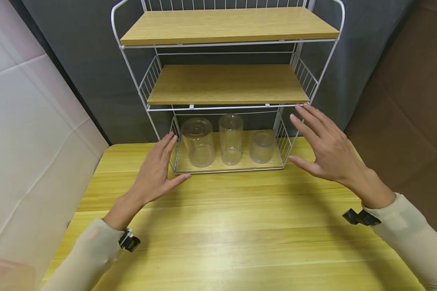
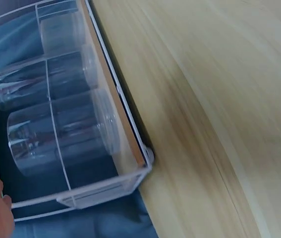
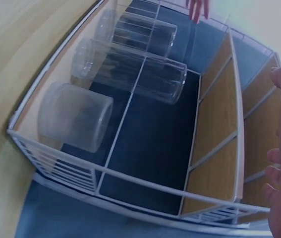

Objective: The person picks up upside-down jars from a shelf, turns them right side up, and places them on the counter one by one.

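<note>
A three-tier white wire rack [image 1: 227, 84] with wooden boards stands at the back of the table. Three clear glass vessels stand in a row on its bottom board: a wide jar [image 1: 198, 147] at left, a tall narrow glass [image 1: 231, 141] in the middle and a short tumbler [image 1: 262, 148] at right. My left hand [image 1: 151, 171] is beside the rack's lower left corner, fingers extended and thumb spread. By the rack's right side, my right hand [image 1: 329, 151] is raised with straight, spread fingers. Both hands hold nothing; contact with the frame cannot be made out.
Light wooden tabletop [image 1: 222, 226] stretches in front of the rack. The middle board [image 1: 225, 81] and top board [image 1: 225, 24] overhang the glassware. Wire side guards [image 1: 285, 143] flank the lower tiers. Dark cloth hangs behind, with a white sheet [image 1: 32, 133] at left and brown cloth [image 1: 408, 97] at right.
</note>
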The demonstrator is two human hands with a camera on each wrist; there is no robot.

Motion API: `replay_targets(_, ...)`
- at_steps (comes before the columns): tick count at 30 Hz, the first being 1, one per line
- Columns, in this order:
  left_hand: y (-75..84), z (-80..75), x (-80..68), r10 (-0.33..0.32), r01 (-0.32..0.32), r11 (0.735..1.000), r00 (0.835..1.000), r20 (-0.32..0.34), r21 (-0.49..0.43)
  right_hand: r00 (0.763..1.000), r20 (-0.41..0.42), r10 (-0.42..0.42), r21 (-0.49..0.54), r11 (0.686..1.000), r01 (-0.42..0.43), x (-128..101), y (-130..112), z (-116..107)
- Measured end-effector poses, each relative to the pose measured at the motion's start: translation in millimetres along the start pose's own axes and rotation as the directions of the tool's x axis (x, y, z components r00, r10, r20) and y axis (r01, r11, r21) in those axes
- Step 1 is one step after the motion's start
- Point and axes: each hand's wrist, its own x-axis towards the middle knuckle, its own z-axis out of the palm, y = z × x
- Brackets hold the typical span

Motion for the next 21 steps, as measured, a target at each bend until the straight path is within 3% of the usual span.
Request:
replay_targets(7, 7.2, 20.4, 18.0, -0.114, 0.115, 0.99, 0.993, 0.018, -0.078, 0.999, 0.011, -0.053, -0.032, 0.998, 0.053, 27.2, 5.0, 6.7)
replay_targets(13, 10.5, 36.8, 30.3, -0.225, 0.222, 0.955, 0.974, 0.006, -0.196, 0.995, 0.093, -0.047, -0.063, 0.997, 0.053, 44.5, 13.5, 15.5)
replay_targets(17, 10.3, 44.4, 40.7, -0.305, 0.294, 0.921, 0.952, -0.005, -0.257, 0.992, 0.121, -0.037, -0.072, 0.996, 0.046, 53.0, 19.5, 22.8)
replay_targets(21, 7.9, 49.2, 53.2, -0.394, 0.371, 0.878, 0.919, -0.018, -0.302, 0.987, 0.161, -0.008, -0.081, 0.996, 0.021, 58.8, 24.5, 29.0)
